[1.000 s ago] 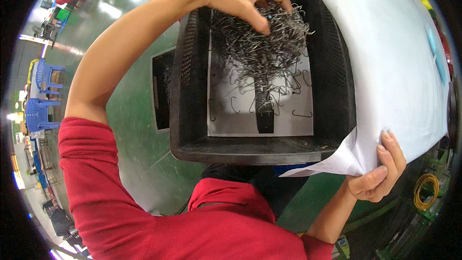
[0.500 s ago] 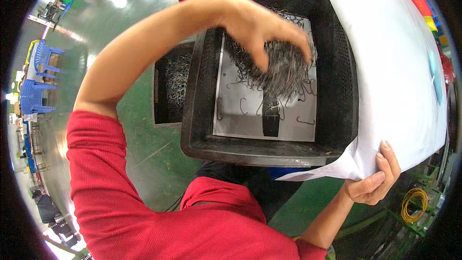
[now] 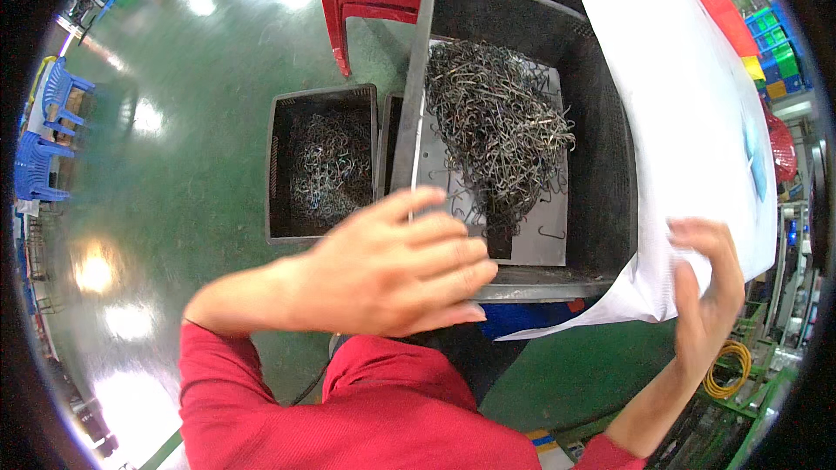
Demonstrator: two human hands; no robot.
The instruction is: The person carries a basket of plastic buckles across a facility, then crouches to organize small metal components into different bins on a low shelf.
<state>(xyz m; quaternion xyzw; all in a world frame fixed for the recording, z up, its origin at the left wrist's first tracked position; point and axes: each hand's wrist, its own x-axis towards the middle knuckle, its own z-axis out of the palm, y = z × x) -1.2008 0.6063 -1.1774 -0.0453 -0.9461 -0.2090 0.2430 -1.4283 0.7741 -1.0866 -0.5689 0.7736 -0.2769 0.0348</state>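
Green floor stretches behind everything, with blue chairs at far left. Next comes a floor crate of bent wires. Left hand, fingers loosely apart with nothing visible in them, hangs over the big crate's near left corner. Inside that big crate lie the hooks, a tangled heap. Such wire probably loosens best in small clumps, fingers curved clear of the tips. Beside it hangs a white sheet, best kept off the wire. Right hand is at its edge, thumb and fingers apart; contact is unclear.
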